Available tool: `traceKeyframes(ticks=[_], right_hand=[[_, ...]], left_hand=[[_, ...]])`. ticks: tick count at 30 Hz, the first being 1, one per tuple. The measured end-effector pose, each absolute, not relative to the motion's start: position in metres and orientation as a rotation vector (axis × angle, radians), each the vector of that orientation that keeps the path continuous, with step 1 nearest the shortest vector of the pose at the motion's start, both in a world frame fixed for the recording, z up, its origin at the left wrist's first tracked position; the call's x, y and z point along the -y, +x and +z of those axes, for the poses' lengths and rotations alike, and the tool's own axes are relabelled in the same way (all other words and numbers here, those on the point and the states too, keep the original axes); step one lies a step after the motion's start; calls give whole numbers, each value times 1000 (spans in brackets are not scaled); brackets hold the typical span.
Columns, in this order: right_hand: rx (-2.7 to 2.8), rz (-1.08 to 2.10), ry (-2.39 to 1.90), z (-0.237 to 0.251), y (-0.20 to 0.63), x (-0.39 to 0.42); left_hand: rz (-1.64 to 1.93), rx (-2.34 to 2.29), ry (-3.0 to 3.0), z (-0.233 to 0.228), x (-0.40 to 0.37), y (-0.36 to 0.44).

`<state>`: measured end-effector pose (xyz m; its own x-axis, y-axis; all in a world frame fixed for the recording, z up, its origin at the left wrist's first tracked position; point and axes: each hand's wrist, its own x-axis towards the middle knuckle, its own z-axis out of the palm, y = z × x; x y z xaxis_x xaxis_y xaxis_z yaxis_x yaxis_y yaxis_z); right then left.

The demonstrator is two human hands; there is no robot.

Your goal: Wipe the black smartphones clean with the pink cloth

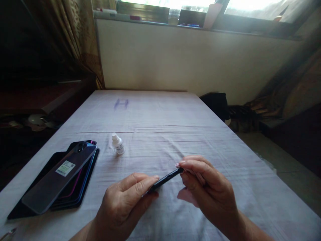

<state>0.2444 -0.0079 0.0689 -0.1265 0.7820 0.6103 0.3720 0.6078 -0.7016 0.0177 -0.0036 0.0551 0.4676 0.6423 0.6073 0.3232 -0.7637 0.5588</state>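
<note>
Low in the middle of the head view, a dark phone point(167, 179) is held edge-on and tilted, its right end higher. My left hand point(125, 201) grips its left end between thumb and fingers. My right hand point(210, 187) is closed on a pale pink cloth point(187, 196), pinched at the phone's right end. Part of the cloth hangs below my right fingers, and the rest is hidden in the hand. The phone's screen and back face do not show clearly.
A small white bottle point(118, 144) stands on the cloth-covered table point(155, 113). To the left lies a stack of phones and flat dark devices, topped by a grey phone point(60, 177) with a white label. A patterned curtain point(85, 40) hangs beyond, beside the window sill point(150, 24).
</note>
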Motion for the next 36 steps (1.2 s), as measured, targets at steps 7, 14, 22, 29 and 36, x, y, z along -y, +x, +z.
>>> traceKeyframes(ticks=[7,14,22,29,36], right_hand=[[1886,255,-905,78,251,6],[1928,173,-894,82,251,6],[1930,186,-951,84,259,0],[1936,364,-987,50,261,-15],[2042,307,-944,36,251,-11]], left_hand=[[1098,-931,2557,81,0,27],[1048,-996,2633,82,-3,42],[946,-1006,2594,63,-6,46],[966,-1071,2636,30,1,15],[971,-1133,2596,26,4,17]])
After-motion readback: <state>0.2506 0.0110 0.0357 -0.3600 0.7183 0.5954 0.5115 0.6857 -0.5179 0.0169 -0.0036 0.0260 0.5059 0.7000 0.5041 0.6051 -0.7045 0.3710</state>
